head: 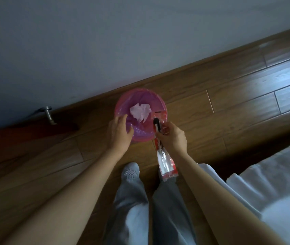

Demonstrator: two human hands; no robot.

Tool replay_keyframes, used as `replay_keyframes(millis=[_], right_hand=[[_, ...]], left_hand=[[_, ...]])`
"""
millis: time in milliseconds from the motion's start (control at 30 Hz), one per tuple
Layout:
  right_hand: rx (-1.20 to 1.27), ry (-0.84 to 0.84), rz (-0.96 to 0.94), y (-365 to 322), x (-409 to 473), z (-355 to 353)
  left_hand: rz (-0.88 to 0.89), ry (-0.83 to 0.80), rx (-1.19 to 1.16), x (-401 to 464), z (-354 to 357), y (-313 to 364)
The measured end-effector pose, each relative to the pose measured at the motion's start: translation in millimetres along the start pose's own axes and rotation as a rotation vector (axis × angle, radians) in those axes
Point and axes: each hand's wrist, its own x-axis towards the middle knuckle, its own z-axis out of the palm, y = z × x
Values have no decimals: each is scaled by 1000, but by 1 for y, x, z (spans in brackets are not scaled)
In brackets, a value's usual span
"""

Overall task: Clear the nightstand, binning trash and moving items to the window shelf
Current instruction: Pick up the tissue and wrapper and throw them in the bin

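Wood floor by wall, pink bin (160, 100), tissue (140, 112) inside. Left hand (119, 134) relaxed over rim; right hand (173, 137) grasping red-clear wrapper (167, 165) w/ black-capped item (156, 123). Imo centre over bin before letting go.

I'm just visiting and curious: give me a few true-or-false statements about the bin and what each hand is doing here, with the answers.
1. The bin has a pink liner. True.
2. The bin holds nothing. False: crumpled tissue lies inside it.
3. The right hand grips a red and clear wrapper. True.
4. The left hand holds a wrapper too. False: it holds nothing, with its fingers at the bin's near rim.
5. The bin stands on a table. False: it stands on the wooden floor, near the wall.
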Motion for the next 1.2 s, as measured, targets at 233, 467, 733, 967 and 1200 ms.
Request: replay_keyframes(millis=[233, 467, 733, 967, 1200], right_hand=[[-96, -128, 68, -19, 48, 40], [-186, -147, 85, -26, 75, 41], [-233, -23, -120, -48, -12, -34], [-296, 210, -373, -82, -172, -127], [-276, 436, -283, -68, -302, -185]], left_hand=[[120, 59, 176, -26, -18, -27], [148, 53, 249, -28, -41, -35], [248, 76, 285, -48, -105, 11], [349, 72, 354, -116, -198, 84], [465, 120, 389, -217, -271, 143]])
